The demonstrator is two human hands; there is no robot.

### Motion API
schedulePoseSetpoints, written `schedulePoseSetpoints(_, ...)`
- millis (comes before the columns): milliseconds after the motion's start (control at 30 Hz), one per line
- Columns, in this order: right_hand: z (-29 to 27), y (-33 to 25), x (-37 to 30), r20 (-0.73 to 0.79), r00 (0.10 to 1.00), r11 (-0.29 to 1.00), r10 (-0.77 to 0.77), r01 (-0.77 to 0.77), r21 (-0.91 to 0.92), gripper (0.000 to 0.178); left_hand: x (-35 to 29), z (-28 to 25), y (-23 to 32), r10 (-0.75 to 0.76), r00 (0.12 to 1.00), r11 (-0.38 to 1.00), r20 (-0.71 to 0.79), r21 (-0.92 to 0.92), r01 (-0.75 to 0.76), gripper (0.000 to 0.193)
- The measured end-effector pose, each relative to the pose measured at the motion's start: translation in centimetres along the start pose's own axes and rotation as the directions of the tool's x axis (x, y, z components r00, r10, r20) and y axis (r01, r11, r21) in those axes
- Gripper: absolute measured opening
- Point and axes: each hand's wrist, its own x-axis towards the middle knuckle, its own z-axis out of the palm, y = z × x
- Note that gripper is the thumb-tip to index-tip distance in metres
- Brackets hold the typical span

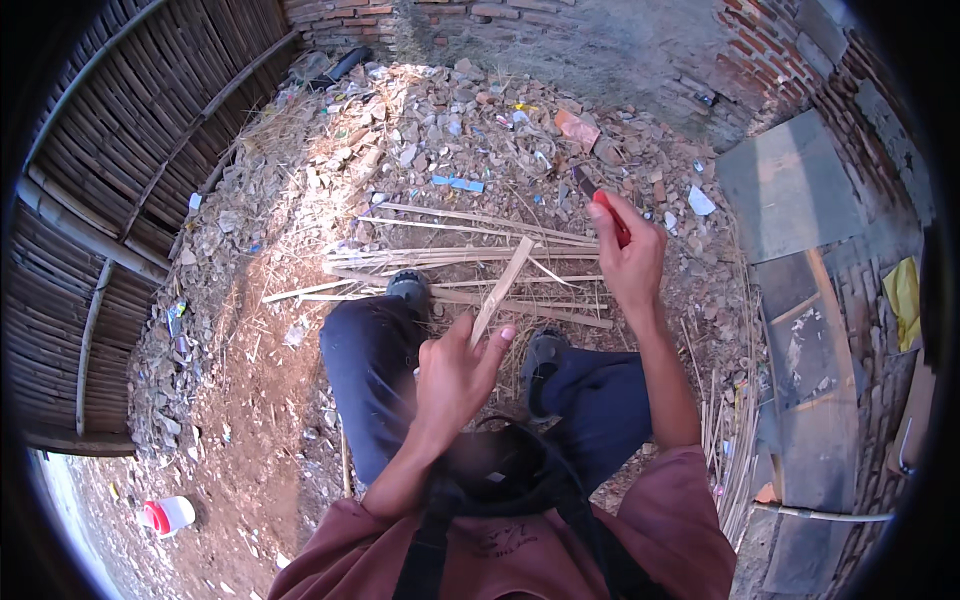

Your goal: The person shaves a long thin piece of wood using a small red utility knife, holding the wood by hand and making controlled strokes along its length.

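Note:
My left hand (455, 380) is closed round the lower end of a short flat bamboo strip (505, 285), which slants up and to the right in front of my knees. A thin sliver (550, 271) sticks out beside its upper end. Higher and to the right, my right hand (636, 260) grips a knife (615, 222) by its red handle. The dark blade points up and to the left, apart from the strip. Beneath both hands, several long pale bamboo strips (460, 256) lie across the ground between and beyond my feet.
Rubble and litter (420, 130) cover the ground ahead, up to a brick wall (570, 40). A bamboo-slat wall (140, 130) stands at the left. Grey boards (795, 190) lean at the right. A white container with a red lid (168, 515) lies at the lower left.

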Motion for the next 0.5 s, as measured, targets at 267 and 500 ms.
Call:
schedulePoseSetpoints(267,-0.4,-0.4,-2.1,0.128,0.946,0.944,-0.299,0.273,0.186,0.028,0.0,-1.3,-0.1,0.004,1.0,0.982,0.022,-0.187,0.0,0.033)
schedulePoseSetpoints(500,1.9,-2.2,-4.6,0.334,0.787,0.855,-0.518,0.461,0.239,0.028,-0.1,-1.0,0.0,-0.029,0.995,0.949,0.095,-0.309,0.057,0.027)
